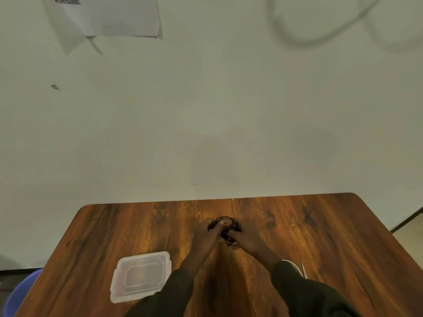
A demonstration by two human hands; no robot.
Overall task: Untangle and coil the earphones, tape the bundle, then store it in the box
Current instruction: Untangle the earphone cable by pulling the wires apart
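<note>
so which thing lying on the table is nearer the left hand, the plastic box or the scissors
The clear plastic box: it sits beside the left hand, on that forearm's side, with its lid on. The scissors lie beyond the right sleeve.

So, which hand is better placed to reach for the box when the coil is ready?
Probably the left hand. The box lies on the table on its side, lid on. The right hand would have to cross over. Both now grip the earphones.

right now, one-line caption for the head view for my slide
Both hands grip black earphones over a wooden table, lidded plastic box nearby.
</note>
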